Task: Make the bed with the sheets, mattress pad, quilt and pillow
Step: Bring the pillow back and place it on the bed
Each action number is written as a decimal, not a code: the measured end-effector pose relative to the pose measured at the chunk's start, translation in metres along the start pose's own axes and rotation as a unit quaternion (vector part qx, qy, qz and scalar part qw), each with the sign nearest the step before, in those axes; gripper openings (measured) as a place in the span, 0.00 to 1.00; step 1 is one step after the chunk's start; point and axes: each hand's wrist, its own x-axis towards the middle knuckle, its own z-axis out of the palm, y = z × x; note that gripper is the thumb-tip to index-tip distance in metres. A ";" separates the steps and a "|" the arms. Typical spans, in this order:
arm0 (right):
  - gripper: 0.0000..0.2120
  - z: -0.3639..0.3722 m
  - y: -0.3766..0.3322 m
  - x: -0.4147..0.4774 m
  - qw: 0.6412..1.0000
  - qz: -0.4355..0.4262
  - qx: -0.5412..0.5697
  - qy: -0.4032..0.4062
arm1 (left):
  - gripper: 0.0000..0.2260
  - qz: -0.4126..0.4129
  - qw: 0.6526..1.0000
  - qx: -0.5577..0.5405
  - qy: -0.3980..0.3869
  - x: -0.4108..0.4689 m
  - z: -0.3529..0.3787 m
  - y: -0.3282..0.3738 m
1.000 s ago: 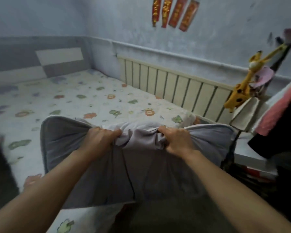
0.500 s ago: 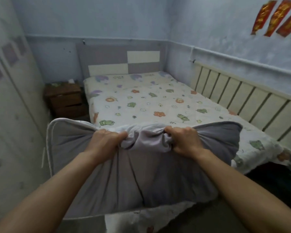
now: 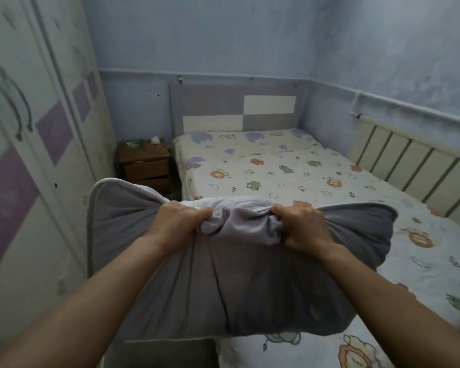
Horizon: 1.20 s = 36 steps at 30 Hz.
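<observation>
Bed (image 3: 182, 179) with cartoon-print sheet (image 3: 290, 176) runs straight ahead of you to headboard (image 3: 223, 107). Grey pillow (image 3: 250, 288) hangs over foot end, long axis crosswise to bed. Your left hand (image 3: 178, 221) and right hand (image 3: 303, 227) each clench bunched top edge, level, equally near headboard.

**Both hands clenched**

We reach forward, wrists straight and knuckles up. Our left hand (image 3: 181, 221) grips the pillow (image 3: 250, 288) left of its top-edge middle, and our right hand (image 3: 303, 227) grips right of it, fingers curled tight.
</observation>
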 end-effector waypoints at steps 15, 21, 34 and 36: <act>0.18 0.149 0.062 0.246 0.999 0.030 -0.024 0.011 | 0.07 0.018 1.000 0.011 -0.015 0.181 0.179 -0.179; 0.21 0.195 0.087 0.357 0.999 0.031 -0.025 0.011 | 0.10 0.009 1.000 0.018 0.002 0.255 0.236 -0.259; 0.22 0.336 0.089 0.583 0.990 0.105 -0.088 -0.008 | 0.20 0.096 0.994 -0.055 0.013 0.402 0.412 -0.471; 0.23 0.346 0.087 0.622 0.987 0.127 -0.095 -0.013 | 0.16 0.112 0.991 -0.062 0.026 0.431 0.431 -0.507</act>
